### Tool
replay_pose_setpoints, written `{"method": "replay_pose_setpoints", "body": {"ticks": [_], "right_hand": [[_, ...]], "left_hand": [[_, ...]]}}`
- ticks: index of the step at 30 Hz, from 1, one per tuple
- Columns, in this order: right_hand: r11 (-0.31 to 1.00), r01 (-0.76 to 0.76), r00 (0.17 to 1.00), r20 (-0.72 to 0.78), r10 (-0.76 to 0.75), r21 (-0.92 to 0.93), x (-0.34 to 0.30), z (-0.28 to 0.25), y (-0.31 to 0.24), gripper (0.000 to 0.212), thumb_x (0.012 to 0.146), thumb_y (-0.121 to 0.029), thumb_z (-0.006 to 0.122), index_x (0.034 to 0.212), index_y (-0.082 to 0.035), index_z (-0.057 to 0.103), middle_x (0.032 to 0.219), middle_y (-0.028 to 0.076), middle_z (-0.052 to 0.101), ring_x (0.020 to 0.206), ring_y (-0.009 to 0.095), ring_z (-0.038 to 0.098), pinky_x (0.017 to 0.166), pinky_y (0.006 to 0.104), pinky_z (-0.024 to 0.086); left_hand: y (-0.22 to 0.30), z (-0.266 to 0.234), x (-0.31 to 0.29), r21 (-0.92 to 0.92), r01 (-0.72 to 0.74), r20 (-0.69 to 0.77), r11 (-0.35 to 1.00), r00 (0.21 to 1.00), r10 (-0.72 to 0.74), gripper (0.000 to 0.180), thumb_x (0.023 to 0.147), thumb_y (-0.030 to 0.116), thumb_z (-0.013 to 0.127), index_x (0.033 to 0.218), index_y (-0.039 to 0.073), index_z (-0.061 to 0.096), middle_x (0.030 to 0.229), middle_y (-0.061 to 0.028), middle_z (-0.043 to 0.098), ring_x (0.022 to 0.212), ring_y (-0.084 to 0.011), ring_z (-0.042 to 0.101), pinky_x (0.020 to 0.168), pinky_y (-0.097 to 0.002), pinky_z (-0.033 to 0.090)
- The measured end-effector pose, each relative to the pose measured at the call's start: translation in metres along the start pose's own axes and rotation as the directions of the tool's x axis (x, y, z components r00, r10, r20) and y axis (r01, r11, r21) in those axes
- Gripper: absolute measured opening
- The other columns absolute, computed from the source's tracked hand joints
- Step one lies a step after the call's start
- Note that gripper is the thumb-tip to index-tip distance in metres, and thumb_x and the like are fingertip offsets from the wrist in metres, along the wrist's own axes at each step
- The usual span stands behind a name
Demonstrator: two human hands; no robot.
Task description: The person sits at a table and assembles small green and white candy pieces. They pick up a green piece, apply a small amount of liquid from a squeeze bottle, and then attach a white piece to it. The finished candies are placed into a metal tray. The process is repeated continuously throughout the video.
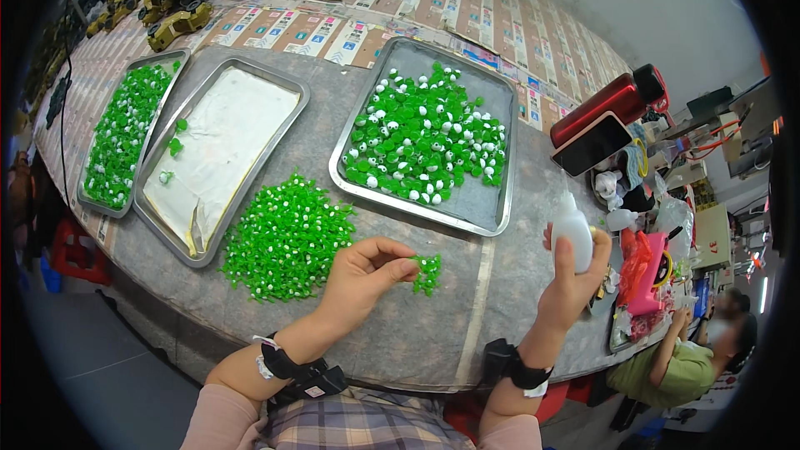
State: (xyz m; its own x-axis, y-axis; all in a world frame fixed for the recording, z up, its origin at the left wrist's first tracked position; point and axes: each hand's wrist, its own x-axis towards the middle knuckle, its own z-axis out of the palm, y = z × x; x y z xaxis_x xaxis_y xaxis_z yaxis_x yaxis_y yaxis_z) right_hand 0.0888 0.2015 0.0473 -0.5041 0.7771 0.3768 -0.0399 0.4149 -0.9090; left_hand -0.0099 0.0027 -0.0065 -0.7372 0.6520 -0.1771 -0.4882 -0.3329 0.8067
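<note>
White bottle (pixel 572 237), printed cardboard (pixel 350 40) beyond

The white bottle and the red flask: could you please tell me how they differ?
The bottle is white, while the flask is red.
The bottle tapers to a narrow nozzle; the flask ends in a broad dark cap.
The bottle is gripped in the right hand, whereas the flask is untouched.
Both are on the person's right.
</note>
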Motion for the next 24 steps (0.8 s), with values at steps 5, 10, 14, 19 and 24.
{"method": "replay_pose_setpoints", "body": {"ticks": [5, 10, 14, 19, 24], "right_hand": [[0.971, -0.222, 0.97, 0.078, 0.229, -0.083, 0.014, -0.027, 0.054, 0.033, 0.071, -0.008, 0.06, 0.101, -0.001, 0.046, 0.09, 0.005, 0.052, 0.082, 0.012, 0.049, 0.073, 0.0219, 0.037], [0.947, -0.32, 0.947, 0.046, 0.319, 0.037, 0.013, -0.03, 0.064, 0.034, 0.07, -0.005, 0.059, 0.101, 0.001, 0.047, 0.09, 0.004, 0.052, 0.081, 0.012, 0.049, 0.073, 0.0231, 0.037], [0.956, -0.293, 0.952, 0.093, 0.291, 0.015, 0.017, -0.031, 0.077, 0.033, 0.07, -0.005, 0.058, 0.1, 0.001, 0.046, 0.09, 0.005, 0.053, 0.082, 0.012, 0.05, 0.073, 0.023, 0.037], [0.95, -0.04, 0.999, -0.016, 0.036, -0.31, 0.018, -0.041, 0.1, 0.035, 0.069, -0.005, 0.06, 0.101, 0.0, 0.045, 0.094, 0.006, 0.053, 0.087, 0.016, 0.049, 0.075, 0.0264, 0.037], [0.737, 0.371, 0.916, 0.094, -0.39, -0.565, 0.019, 0.001, 0.014, 0.027, 0.069, -0.005, 0.06, 0.094, -0.002, 0.051, 0.09, 0.009, 0.055, 0.084, 0.022, 0.05, 0.072, 0.0306, 0.039]], "left_hand": [[0.0, 0.001, 0.002, -0.012, -0.004, -0.006, 1.0, 1.0, 0.004, 0.01, 0.077, 0.003, 0.054, 0.086, -0.001, 0.054, 0.076, -0.0066, 0.058, 0.07, -0.0102, 0.055, 0.065, -0.0215, 0.046], [-0.003, -0.001, 0.003, -0.033, -0.001, -0.009, 0.999, 1.0, 0.0, 0.011, 0.077, 0.003, 0.054, 0.087, -0.001, 0.054, 0.077, -0.0069, 0.058, 0.07, -0.0106, 0.055, 0.064, -0.0223, 0.046], [-0.002, -0.001, 0.002, -0.036, -0.012, -0.025, 0.999, 1.0, 0.011, 0.011, 0.077, 0.003, 0.054, 0.087, -0.001, 0.054, 0.077, -0.0071, 0.058, 0.069, -0.0109, 0.056, 0.064, -0.0227, 0.047], [0.0, 0.0, 0.002, -0.04, -0.001, -0.018, 0.999, 1.0, 0.0, 0.01, 0.077, 0.004, 0.055, 0.086, 0.0, 0.054, 0.076, -0.0071, 0.058, 0.068, -0.0115, 0.056, 0.063, -0.0235, 0.047], [-0.001, -0.002, 0.001, -0.043, 0.026, -0.004, 0.999, 1.0, -0.026, 0.011, 0.077, 0.005, 0.055, 0.087, -0.001, 0.054, 0.076, -0.0066, 0.058, 0.069, -0.0104, 0.055, 0.064, -0.0223, 0.046]]}}
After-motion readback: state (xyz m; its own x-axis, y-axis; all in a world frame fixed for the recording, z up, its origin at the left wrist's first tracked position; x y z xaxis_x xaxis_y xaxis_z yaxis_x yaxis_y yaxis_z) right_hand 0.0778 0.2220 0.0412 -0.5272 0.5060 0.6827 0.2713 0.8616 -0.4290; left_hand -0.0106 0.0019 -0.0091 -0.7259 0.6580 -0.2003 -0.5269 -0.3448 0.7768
